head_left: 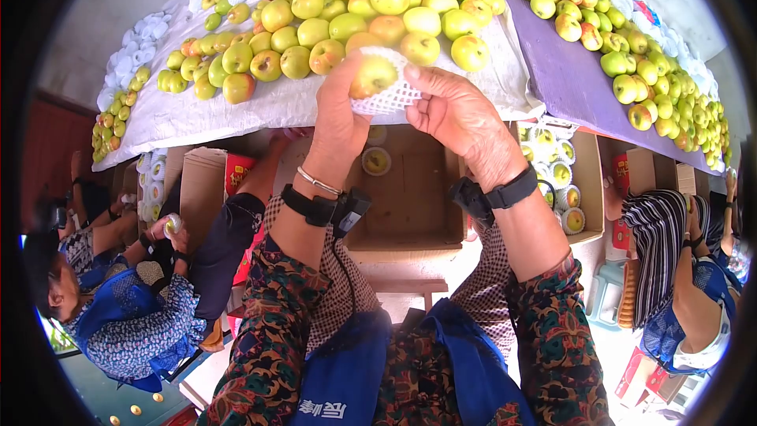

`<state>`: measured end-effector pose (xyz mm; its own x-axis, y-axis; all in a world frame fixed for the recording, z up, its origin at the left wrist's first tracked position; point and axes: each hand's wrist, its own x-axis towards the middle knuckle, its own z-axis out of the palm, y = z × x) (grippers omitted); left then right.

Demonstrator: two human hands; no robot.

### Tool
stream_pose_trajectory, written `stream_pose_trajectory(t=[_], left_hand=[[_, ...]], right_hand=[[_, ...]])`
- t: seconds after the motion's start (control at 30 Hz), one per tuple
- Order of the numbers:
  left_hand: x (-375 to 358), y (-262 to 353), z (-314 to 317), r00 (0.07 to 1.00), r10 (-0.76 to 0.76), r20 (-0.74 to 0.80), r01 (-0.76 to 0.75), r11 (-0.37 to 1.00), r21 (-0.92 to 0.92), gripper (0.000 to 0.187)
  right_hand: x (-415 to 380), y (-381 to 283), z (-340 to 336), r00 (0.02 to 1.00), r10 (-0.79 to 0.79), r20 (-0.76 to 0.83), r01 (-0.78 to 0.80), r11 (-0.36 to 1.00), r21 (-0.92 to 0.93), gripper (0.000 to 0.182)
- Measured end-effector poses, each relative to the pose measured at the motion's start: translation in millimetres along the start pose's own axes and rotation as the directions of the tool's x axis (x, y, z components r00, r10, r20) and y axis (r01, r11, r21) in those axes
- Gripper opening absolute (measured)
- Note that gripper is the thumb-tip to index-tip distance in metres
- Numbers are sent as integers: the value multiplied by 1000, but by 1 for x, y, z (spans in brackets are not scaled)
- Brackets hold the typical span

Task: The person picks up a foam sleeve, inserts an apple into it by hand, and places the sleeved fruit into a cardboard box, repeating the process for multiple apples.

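Observation:
A yellow-green apple with a red blush (372,77) sits partly inside a white foam net sleeve (394,99), held up before the apple pile. My left hand (339,102) is wrapped round the apple from its left side. On the other side, the thumb and fingers of my right hand (457,114) pinch the edge of the foam net. Below both hands stands an open cardboard box (406,246), with a couple of netted apples (376,161) in its far left corner. My fingertips behind the apple are hidden.
Loose apples (315,31) lie heaped on a white cloth (473,95), with more on a purple cloth (544,55). Foam nets (138,51) are piled at the far left. A box of netted apples (587,189) stands to the right. People sit on both sides, one holding a netted apple (173,225).

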<state>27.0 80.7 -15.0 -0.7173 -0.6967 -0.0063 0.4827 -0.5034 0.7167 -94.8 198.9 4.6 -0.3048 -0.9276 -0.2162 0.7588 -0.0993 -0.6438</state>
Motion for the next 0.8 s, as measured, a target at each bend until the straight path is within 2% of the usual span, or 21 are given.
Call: stream_pose_trajectory(t=[0.07, 0.1, 0.17, 0.27, 0.37, 0.43, 0.5, 0.57, 0.6, 0.67, 0.8], left_hand=[[-1, 0, -1, 1000, 11, -10, -11, 1000, 11, 34], [-1, 0, -1, 1000, 16, -3, -16, 1000, 20, 34], [-1, -1, -1, 1000, 22, 5, -22, 999, 28, 34], [-2, 1, 2, 1000, 0, -3, 0, 1000, 15, 34], [-2, 3, 5, 999, -24, -41, 22, 999, -36, 34], [-3, 6, 4, 997, -77, 7, 77, 986, -145, 33], [-2, 6, 2, 996, -86, 17, 88, 981, -172, 33], [-1, 3, -1, 995, -93, 29, 97, 976, -196, 32], [0, 3, -3, 994, -108, 16, 109, 973, -202, 32], [1, 2, -4, 993, -122, 3, 120, 970, -209, 32], [-2, 5, -1, 989, -147, -21, 140, 968, -207, 34]], right_hand=[[3, 1, -6, 997, 57, 47, -51, 991, -124, 21], [4, 2, -7, 997, 56, 46, -50, 991, -125, 21], [5, 2, -9, 998, 55, -16, -57, 987, -153, 19], [2, 0, -7, 999, -18, -50, 11, 990, -141, 18], [6, 4, -11, 999, -26, -42, 21, 992, -123, 18], [7, 3, -9, 999, 5, -42, -9, 995, -102, 18], [8, 3, -6, 998, 40, -42, -43, 996, -77, 18], [7, 4, -7, 996, -8, -92, -17, 963, -270, 21], [6, 5, -5, 996, -5, -93, -21, 963, -269, 21], [4, 7, 0, 983, -107, -148, 25, 882, -470, 24], [5, 8, -5, 989, -80, -126, 10, 877, -481, 19]])
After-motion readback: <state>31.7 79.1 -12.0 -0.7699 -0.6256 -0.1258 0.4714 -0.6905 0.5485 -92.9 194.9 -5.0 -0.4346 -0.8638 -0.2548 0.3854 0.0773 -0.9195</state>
